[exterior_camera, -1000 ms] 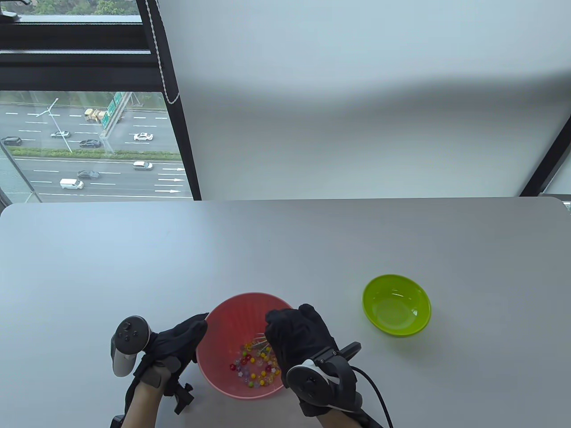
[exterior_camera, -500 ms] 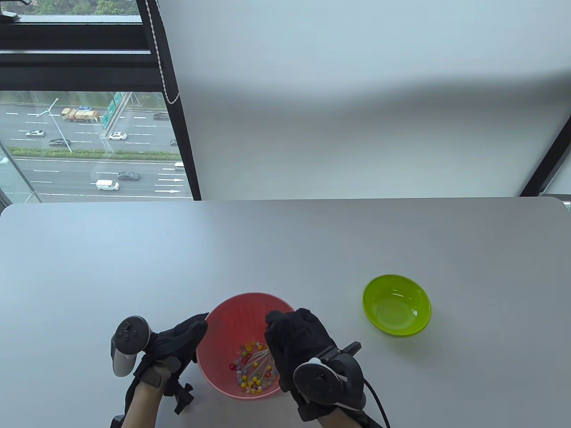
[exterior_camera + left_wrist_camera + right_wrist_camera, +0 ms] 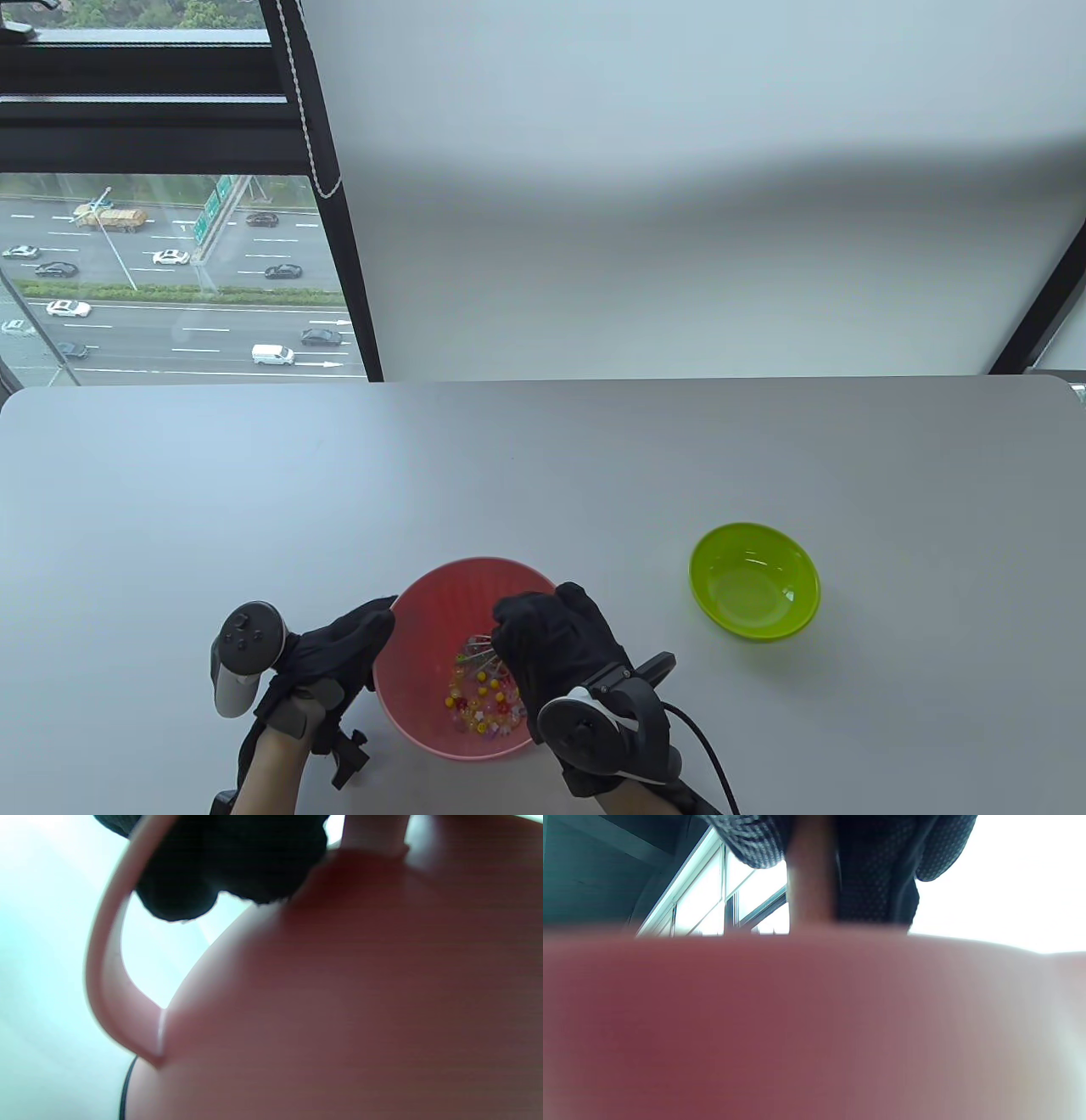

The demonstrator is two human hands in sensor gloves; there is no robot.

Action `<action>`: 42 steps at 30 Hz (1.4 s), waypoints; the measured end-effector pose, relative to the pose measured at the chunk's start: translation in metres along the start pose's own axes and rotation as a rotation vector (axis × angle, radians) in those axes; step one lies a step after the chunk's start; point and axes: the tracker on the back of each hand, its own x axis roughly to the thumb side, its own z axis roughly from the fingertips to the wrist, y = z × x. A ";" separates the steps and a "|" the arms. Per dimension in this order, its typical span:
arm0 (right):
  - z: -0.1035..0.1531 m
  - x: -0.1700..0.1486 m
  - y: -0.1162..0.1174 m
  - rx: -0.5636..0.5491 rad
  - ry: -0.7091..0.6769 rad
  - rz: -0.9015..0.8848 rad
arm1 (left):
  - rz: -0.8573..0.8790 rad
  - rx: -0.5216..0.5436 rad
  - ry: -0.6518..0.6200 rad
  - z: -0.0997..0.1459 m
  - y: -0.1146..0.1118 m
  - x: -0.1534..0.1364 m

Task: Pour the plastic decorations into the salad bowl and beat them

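A pink salad bowl [image 3: 433,594] stands near the table's front edge with several small coloured plastic decorations [image 3: 482,705] in its bottom. My left hand [image 3: 369,632] holds the bowl at its left side; in the left wrist view its gloved fingers [image 3: 220,870] curl over the bowl's loop handle [image 3: 104,984]. Over the bowl's right half, my right hand [image 3: 519,630] grips a whisk, whose wires [image 3: 477,650] dip among the decorations. In the right wrist view the whisk handle [image 3: 812,878] runs between the gloved fingers [image 3: 878,866] above the bowl wall [image 3: 797,1018].
An empty green bowl [image 3: 753,581] sits to the right of the pink one. The grey table [image 3: 543,475] ends at a window and a white blind at the back.
My right hand has shifted slightly left and back with the whisk, and the decorations have been stirred into new places. The left hand and the bowl have stayed put.
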 end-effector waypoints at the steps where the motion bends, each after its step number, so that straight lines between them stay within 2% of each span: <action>1: 0.000 0.000 0.000 -0.002 0.001 0.009 | 0.000 0.000 0.000 0.000 0.000 0.000; 14: 0.001 -0.005 -0.012 -0.055 0.019 0.041 | 0.000 0.000 0.000 0.000 0.000 0.000; 19: 0.000 -0.007 -0.011 -0.028 0.043 -0.084 | -0.001 0.001 0.000 0.000 0.000 0.000; 23: -0.001 -0.004 0.000 0.042 0.042 -0.227 | -0.001 0.001 0.000 0.000 0.000 0.000; 25: -0.001 -0.002 0.004 0.073 0.023 -0.194 | -0.001 0.001 0.000 0.000 0.000 0.000; 33: 0.000 0.003 0.002 0.025 -0.011 -0.025 | -0.002 0.002 -0.001 0.000 0.000 0.000; 42: -0.001 -0.002 -0.003 0.003 0.007 0.016 | -0.001 0.001 -0.001 0.000 0.000 0.000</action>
